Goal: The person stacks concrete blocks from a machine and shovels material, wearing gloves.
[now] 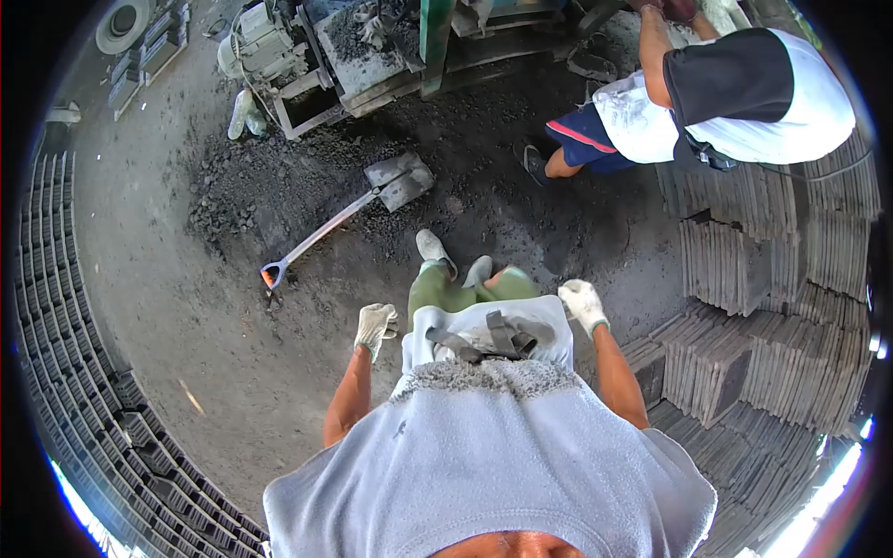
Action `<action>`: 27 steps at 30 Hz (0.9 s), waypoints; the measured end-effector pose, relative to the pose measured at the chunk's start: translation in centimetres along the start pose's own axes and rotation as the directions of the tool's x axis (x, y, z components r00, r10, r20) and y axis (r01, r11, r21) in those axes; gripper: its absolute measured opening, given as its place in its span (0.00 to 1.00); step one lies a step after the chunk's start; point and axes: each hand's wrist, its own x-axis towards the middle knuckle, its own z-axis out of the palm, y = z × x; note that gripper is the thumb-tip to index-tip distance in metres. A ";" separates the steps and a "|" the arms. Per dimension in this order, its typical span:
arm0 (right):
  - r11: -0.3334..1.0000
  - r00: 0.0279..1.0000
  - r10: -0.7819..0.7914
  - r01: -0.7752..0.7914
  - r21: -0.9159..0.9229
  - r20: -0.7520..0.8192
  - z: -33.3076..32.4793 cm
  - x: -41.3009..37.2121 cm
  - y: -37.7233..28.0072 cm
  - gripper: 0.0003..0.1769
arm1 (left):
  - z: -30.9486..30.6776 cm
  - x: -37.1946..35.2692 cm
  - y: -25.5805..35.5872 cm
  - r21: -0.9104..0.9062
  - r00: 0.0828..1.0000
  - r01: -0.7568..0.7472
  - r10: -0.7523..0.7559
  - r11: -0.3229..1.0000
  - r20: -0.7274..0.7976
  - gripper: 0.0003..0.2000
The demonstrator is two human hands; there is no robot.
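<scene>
My left hand point(377, 325), in a white work glove, hangs beside my left hip with its fingers loosely curled in and nothing visible in them. On the other side, my right hand point(582, 303) wears a matching glove and is closed, also with nothing showing in it. Between them is a pale apron point(549, 321) with dark straps at my waist. Ahead of my left hand, a shovel point(339, 219) lies on the floor, its blade on dark gravel and its handle toward the left. Neither hand touches it.
Machinery with a motor point(256, 42) stands ahead. A co-worker point(735, 102) in a white shirt is at the front right, beside stacked thin slabs point(707, 363). Rows of dark racked pieces point(70, 325) curve along the left. Loose gravel point(233, 191) covers part of the floor.
</scene>
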 end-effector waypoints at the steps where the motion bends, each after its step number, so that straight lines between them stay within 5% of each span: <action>1: 0.995 0.995 -0.093 0.092 -0.042 -0.030 0.1 1.9 0.9 0.19 | -0.7 0.6 0.2 0.009 1.000 0.004 -0.004 1.000 0.000 0.08; 2: 0.980 0.981 -0.187 0.181 -0.086 -0.056 0.4 3.7 1.8 0.19 | -1.2 1.2 0.3 0.019 1.000 0.008 -0.008 1.000 0.001 0.07; 5: 0.999 0.998 -0.034 0.036 0.039 -0.049 1.0 2.6 -5.3 0.20 | -3.8 3.1 2.2 -0.103 0.998 -0.046 0.042 0.994 -0.035 0.08; 8: 0.985 0.990 -0.143 0.144 -0.097 0.018 3.3 6.4 -4.5 0.21 | -4.7 4.4 6.9 -0.134 0.976 -0.176 0.156 0.975 -0.149 0.08; 10: 0.964 0.980 -0.189 0.196 -0.182 0.059 4.4 7.3 -4.9 0.20 | -5.1 4.8 9.9 -0.291 0.960 -0.279 0.267 0.915 -0.081 0.08; 12: 0.963 0.972 -0.204 0.221 -0.155 0.117 6.0 6.3 -6.2 0.20 | -6.2 7.5 12.4 -0.166 0.948 -0.314 0.299 0.935 -0.110 0.08; 14: 0.865 0.907 -0.416 0.416 -0.280 0.064 5.9 5.6 -5.2 0.20 | -4.6 5.8 15.1 -0.124 0.925 -0.367 0.347 0.922 -0.156 0.09; 16: 0.909 0.941 -0.330 0.340 -0.242 0.081 5.9 4.6 -4.4 0.21 | -4.2 5.0 16.0 -0.099 0.919 -0.384 0.369 0.918 -0.137 0.09; 22: 0.909 0.945 -0.325 0.306 -0.284 -0.023 2.6 4.0 -2.8 0.22 | -2.1 2.2 11.5 -0.121 0.965 -0.258 0.249 0.959 -0.088 0.07; 27: 0.981 0.998 -0.061 0.066 0.185 -0.036 1.4 1.1 -4.7 0.19 | -2.0 4.5 2.5 -0.057 0.995 -0.078 0.081 0.995 0.055 0.06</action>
